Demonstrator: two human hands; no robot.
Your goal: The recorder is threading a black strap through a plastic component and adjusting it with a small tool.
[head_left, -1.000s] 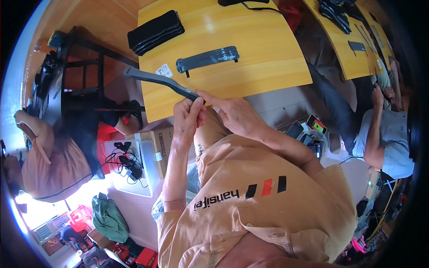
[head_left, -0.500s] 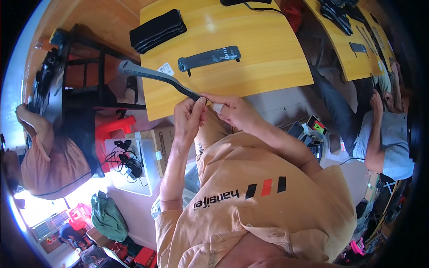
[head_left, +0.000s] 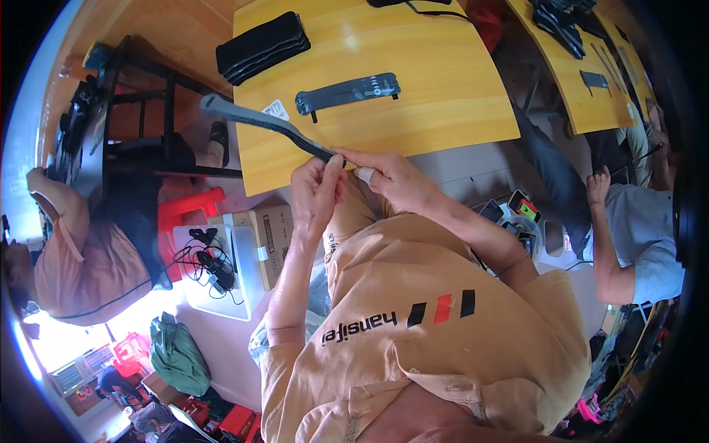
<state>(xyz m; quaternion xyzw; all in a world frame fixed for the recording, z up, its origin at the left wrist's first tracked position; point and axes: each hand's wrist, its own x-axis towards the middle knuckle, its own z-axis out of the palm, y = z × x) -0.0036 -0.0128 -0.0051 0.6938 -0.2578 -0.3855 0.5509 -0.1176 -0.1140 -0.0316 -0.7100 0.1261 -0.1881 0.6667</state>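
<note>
A long, bent grey-black strap [head_left: 262, 118] reaches out over the near left edge of the table, its rounded far end raised to the left. My left hand [head_left: 316, 190] pinches its near end between thumb and fingers. Against that same end my right hand [head_left: 395, 179] is closed, its fingertips meeting the left thumb; a pale wrap circles one of its fingers. What lies between the right fingertips is mostly hidden. Beyond the hands, a dark flat strip [head_left: 347, 94] with a shiny film and two short black tabs lies on the yellow table [head_left: 443, 118].
A stack of black pads [head_left: 264, 48] sits at the table's far left, near a white label [head_left: 276, 110]. Left of me are a carton [head_left: 270, 240], a pale bin lid with tangled black cables [head_left: 213, 266] and a red stool [head_left: 188, 210]. Co-workers sit on both sides.
Both hands and the strap have shifted very slightly to the right, keeping the same hold. At the right, a co-worker's forearm has moved.
</note>
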